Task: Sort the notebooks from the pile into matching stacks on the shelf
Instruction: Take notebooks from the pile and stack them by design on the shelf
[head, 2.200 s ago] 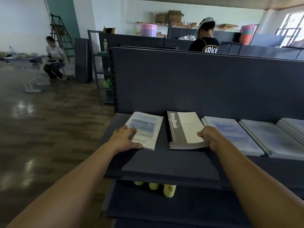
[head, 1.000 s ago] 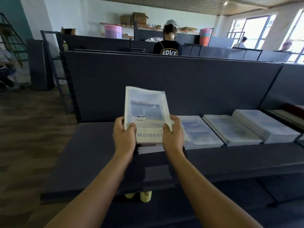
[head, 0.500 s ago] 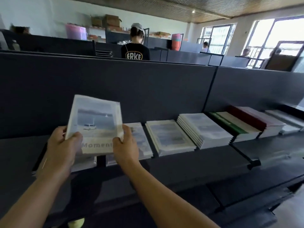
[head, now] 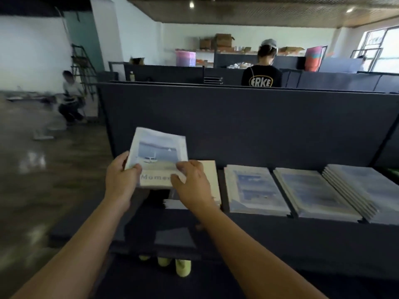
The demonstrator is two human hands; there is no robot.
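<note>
Both hands hold one notebook [head: 158,157] raised above the dark shelf [head: 269,236], its cover tilted up toward the camera; the cover shows a pale seaside photo with a white vehicle and the partly covered word "Momen". The left hand [head: 121,180] grips the notebook's lower left corner, thumb curled over the cover and fingers [head: 122,159] wrapped behind the edge. The right hand [head: 192,184] pinches the lower right corner, its fingers clamped on the cover. Below and just right of the raised notebook, a cream-covered stack [head: 210,180] lies flat on the shelf, partly hidden by the right hand. Further right lie three stacks with bluish covers: one [head: 254,188] just beside the cream stack, a second [head: 313,190] next to it, and a fanned pile [head: 364,188] at the far right. Yellow-green bottles [head: 183,267] stand on a lower level.
</note>
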